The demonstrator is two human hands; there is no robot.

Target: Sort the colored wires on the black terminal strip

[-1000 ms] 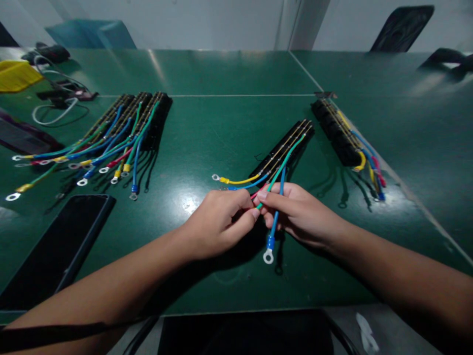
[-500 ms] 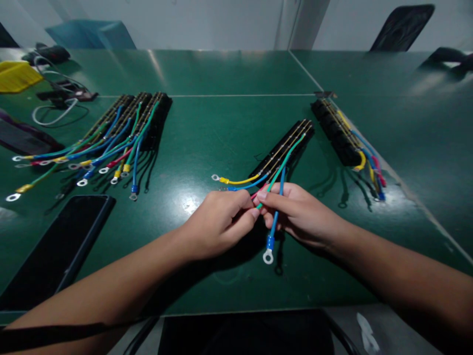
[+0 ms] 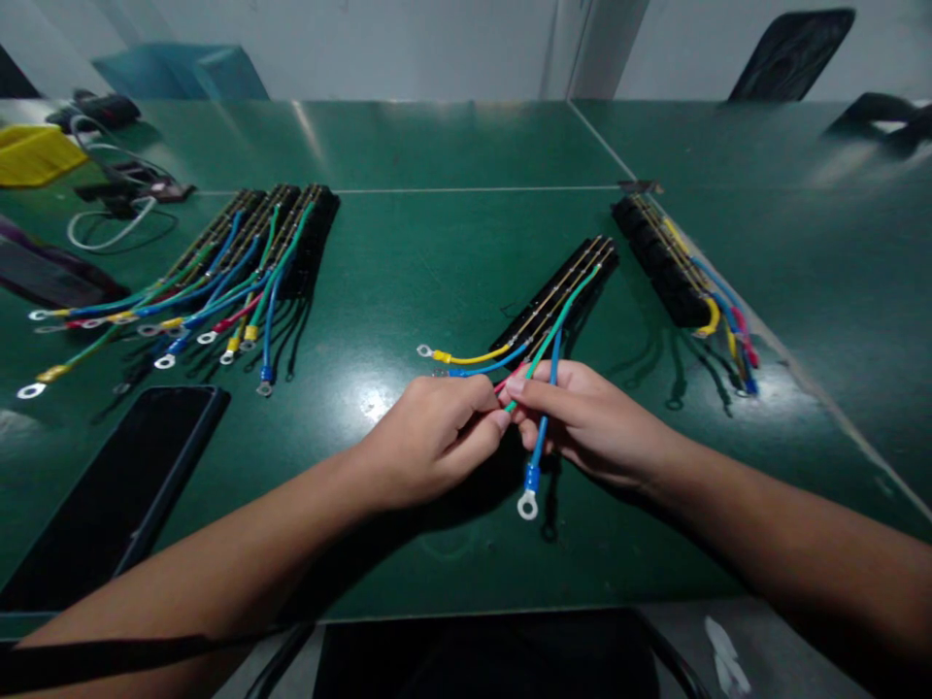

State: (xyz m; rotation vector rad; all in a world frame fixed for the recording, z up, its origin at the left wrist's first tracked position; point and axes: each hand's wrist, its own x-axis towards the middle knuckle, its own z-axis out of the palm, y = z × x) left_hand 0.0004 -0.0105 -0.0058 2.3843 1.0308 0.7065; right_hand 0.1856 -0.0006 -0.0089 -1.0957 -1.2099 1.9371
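Observation:
Both hands meet over the near end of a black terminal strip with brass-coloured bars and coloured wires. My left hand is closed, fingertips pinched on the end of a green wire; its lug is hidden in the fingers. My right hand is closed on the same green wire, thumb on top, right against the left fingertips. A red wire runs in among the fingers. One blue wire passes by the right fingers and hangs down to a bare ring lug. To the left stick out a yellow wire and another blue wire.
Several similar wired strips lie at the left, and one more at the right. A dark phone lies front left. Behind it are a purple-edged object, a yellow object and a grey cable on the green table.

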